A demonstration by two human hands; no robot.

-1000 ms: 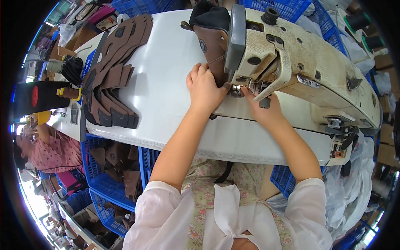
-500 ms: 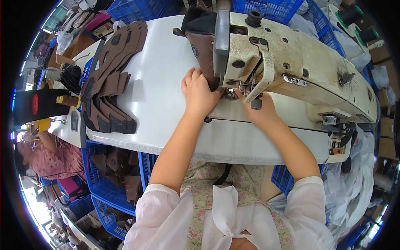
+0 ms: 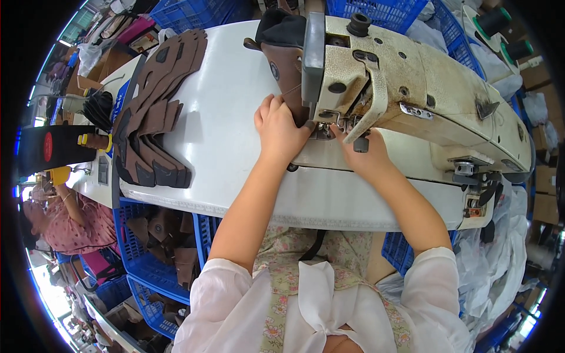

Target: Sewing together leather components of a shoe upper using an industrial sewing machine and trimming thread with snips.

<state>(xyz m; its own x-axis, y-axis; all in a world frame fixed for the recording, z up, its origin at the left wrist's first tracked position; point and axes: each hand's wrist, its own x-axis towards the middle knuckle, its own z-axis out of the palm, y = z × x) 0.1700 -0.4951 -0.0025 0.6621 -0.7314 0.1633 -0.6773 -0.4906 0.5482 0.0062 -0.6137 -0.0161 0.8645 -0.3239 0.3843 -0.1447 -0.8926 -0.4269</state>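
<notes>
A brown shoe upper [image 3: 286, 65] with a black lining lies under the head of a cream sewing machine [image 3: 406, 82], its near end at the presser foot [image 3: 323, 130]. My left hand [image 3: 279, 130] is closed on the near part of this upper, fingers curled along its left side and thumb reaching toward the needle. To the right of the needle, my right hand [image 3: 368, 156] has one fingertip beside the presser foot. The machine's lever hides its other fingers, and I cannot see what they touch.
Overlapping brown cut pieces [image 3: 156, 112] with dark tips lie on the left of the white table [image 3: 226, 88]. A blue crate [image 3: 141, 259] with brown pieces stands below the table's left end. Green-based thread spools [image 3: 493, 22] stand far right. A person [image 3: 79, 220] in pink sits at left.
Both hands stay almost where they were at the presser foot, and the upper has hardly moved. The person at left has shifted an arm slightly.
</notes>
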